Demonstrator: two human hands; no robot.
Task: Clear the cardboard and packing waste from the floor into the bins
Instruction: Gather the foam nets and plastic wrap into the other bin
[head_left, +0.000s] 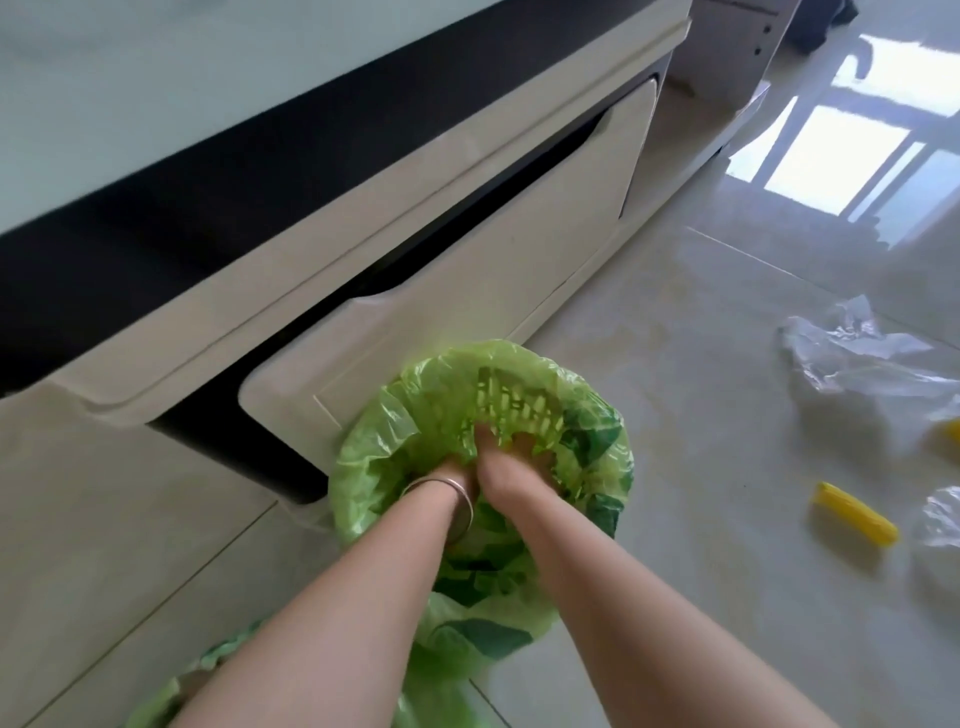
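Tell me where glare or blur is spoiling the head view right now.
Head view: window glare washes out the glossy tiled floor top right; both hands inside the green-lined bin look soft; wide-angle lens bows the cream cabinet.

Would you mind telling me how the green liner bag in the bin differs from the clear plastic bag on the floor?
The green liner bag is tinted and stretched over a bin's rim; the clear plastic bag is colourless and lies crumpled on the tiles. Both hands are in the green one; nothing touches the clear one. Both are thin, wrinkled plastic film.

Cream cabinet (467, 218) beside glossy tiled floor (701, 467).
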